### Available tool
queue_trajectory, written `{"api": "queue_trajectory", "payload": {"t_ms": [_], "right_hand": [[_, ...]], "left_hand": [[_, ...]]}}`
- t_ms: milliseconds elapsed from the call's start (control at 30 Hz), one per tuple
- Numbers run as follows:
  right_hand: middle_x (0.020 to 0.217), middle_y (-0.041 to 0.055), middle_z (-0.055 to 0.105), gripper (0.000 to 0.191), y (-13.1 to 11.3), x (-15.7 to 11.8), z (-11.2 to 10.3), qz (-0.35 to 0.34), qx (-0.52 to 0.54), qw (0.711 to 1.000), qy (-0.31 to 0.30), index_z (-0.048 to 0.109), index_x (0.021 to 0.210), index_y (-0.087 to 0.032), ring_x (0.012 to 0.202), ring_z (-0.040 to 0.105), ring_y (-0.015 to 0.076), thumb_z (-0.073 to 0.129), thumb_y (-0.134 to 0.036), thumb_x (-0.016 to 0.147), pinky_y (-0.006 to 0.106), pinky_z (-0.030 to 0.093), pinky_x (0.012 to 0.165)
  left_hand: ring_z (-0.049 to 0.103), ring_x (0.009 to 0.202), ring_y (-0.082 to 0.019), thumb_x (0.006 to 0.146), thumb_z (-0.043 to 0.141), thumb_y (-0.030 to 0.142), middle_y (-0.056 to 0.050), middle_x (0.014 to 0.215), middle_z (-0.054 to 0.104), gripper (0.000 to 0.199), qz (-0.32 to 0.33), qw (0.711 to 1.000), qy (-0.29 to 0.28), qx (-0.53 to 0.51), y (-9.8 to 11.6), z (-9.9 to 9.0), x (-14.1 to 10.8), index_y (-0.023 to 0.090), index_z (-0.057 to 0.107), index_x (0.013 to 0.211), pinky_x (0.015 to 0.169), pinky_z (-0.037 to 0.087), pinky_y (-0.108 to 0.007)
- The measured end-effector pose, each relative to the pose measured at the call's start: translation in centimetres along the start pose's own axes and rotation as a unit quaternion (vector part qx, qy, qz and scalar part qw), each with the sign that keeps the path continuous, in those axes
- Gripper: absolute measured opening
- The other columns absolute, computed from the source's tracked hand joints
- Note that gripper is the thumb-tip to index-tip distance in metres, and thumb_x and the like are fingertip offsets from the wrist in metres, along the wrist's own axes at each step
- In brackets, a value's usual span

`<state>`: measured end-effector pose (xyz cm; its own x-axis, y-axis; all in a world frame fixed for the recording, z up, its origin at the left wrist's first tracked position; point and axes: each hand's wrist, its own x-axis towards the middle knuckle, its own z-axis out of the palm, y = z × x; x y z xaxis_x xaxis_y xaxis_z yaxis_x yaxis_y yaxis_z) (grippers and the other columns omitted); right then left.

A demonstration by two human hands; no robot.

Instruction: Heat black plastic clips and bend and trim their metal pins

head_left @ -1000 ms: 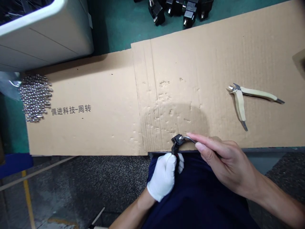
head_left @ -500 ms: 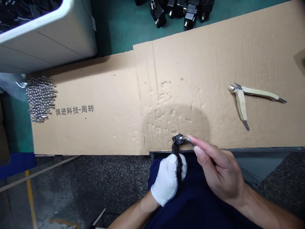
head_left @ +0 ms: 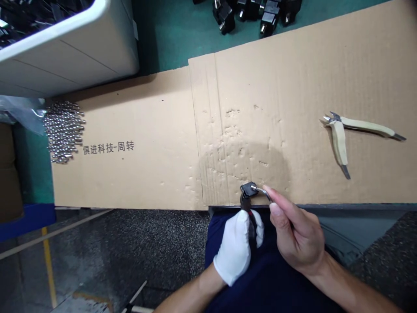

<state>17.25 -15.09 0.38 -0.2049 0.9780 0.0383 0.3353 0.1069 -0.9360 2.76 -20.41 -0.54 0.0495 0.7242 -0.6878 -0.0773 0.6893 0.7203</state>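
Cardboard (head_left: 156, 174) bearing printed Chinese characters reading 俱进科技-周转 is covering the green surface (head_left: 176, 30); near its front edge, the gloved left hand (head_left: 235, 248) is gripping a black part (head_left: 249, 189), while the right hand (head_left: 298, 237) is pinching a curved metal rod (head_left: 263, 191) against it.

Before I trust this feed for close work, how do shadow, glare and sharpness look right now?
Head view: a rounded shadow darkens the cardboard around the black block; highlights speckle the metal pins; the printed characters read sharply; the white bin is cut off by the frame, its contents dark and hard to separate.
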Motion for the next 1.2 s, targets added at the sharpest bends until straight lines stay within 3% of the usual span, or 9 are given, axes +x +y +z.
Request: {"api": "queue_trajectory", "payload": {"t_ms": [100, 333, 700, 900, 1067, 1200], "right_hand": [[0.132, 0.0060, 0.071, 0.057, 0.2, -0.1, -0.7, 0.015, 0.004, 1.000, -0.012, 0.056, 0.152, -0.025, 0.112, 0.073, 0.0213, 0.053, -0.002, 0.100, 0.029, 0.064, 0.096], [0.130, 0.0053, 0.071, 0.049, 0.0, 0.4, -1.7, 0.035, 0.009, 0.999, -0.024, 0.061, 0.147, -0.023, 0.113, 0.073, 0.0218, 0.055, -0.005, 0.101, 0.031, 0.063, 0.099], [0.128, 0.0011, 0.072, 0.037, -0.7, 1.9, -3.4, 0.084, 0.003, 0.993, -0.080, 0.065, 0.142, -0.021, 0.110, 0.073, 0.0159, 0.054, -0.016, 0.107, 0.024, 0.060, 0.100], [0.109, -0.0018, 0.077, 0.037, -0.8, 2.9, -4.2, 0.100, -0.006, 0.989, -0.110, 0.066, 0.142, -0.025, 0.080, 0.074, 0.0117, 0.054, -0.020, 0.108, 0.021, 0.062, 0.077], [0.080, -0.0038, 0.073, 0.035, -0.9, 3.6, -5.0, 0.124, -0.016, 0.983, -0.138, 0.069, 0.139, -0.025, 0.058, 0.064, 0.0109, 0.053, -0.025, 0.108, 0.022, 0.053, 0.056], [0.070, -0.0057, 0.069, 0.034, -0.9, 4.4, -5.8, 0.158, -0.028, 0.972, -0.174, 0.070, 0.138, -0.028, 0.053, 0.060, 0.0110, 0.052, -0.029, 0.108, 0.023, 0.051, 0.055]], "left_hand": [[0.052, 0.063, -0.014, 0.110, 0.025, 0.056, -0.002, 0.067, 0.059, 0.062, 0.020, 0.999, 0.006, 0.034, 0.3, -0.2, 0.0, 0.019, 0.059, 0.074, 0.066, 0.042, -0.029], [0.051, 0.066, -0.015, 0.109, 0.025, 0.059, -0.003, 0.070, 0.058, 0.059, 0.057, 0.986, 0.032, 0.152, -0.1, -0.9, 0.4, 0.019, 0.056, 0.076, 0.067, 0.039, -0.030], [0.056, 0.068, -0.016, 0.108, 0.038, 0.044, -0.004, 0.075, 0.064, 0.044, 0.080, 0.965, 0.059, 0.244, -0.6, -1.6, 0.5, 0.019, 0.061, 0.081, 0.068, 0.038, -0.030], [0.055, 0.069, -0.016, 0.108, 0.039, 0.039, -0.004, 0.077, 0.064, 0.039, 0.094, 0.949, 0.072, 0.293, -0.6, -1.7, 0.4, 0.020, 0.058, 0.079, 0.068, 0.037, -0.030], [0.052, 0.063, -0.015, 0.108, 0.039, 0.038, -0.001, 0.070, 0.059, 0.039, 0.114, 0.932, 0.084, 0.334, -0.6, -1.7, 0.5, 0.020, 0.053, 0.077, 0.066, 0.035, -0.030], [0.051, 0.060, -0.014, 0.107, 0.039, 0.038, -0.001, 0.068, 0.058, 0.039, 0.132, 0.922, 0.097, 0.350, -0.3, -1.6, 0.6, 0.021, 0.052, 0.075, 0.063, 0.035, -0.029]]}}
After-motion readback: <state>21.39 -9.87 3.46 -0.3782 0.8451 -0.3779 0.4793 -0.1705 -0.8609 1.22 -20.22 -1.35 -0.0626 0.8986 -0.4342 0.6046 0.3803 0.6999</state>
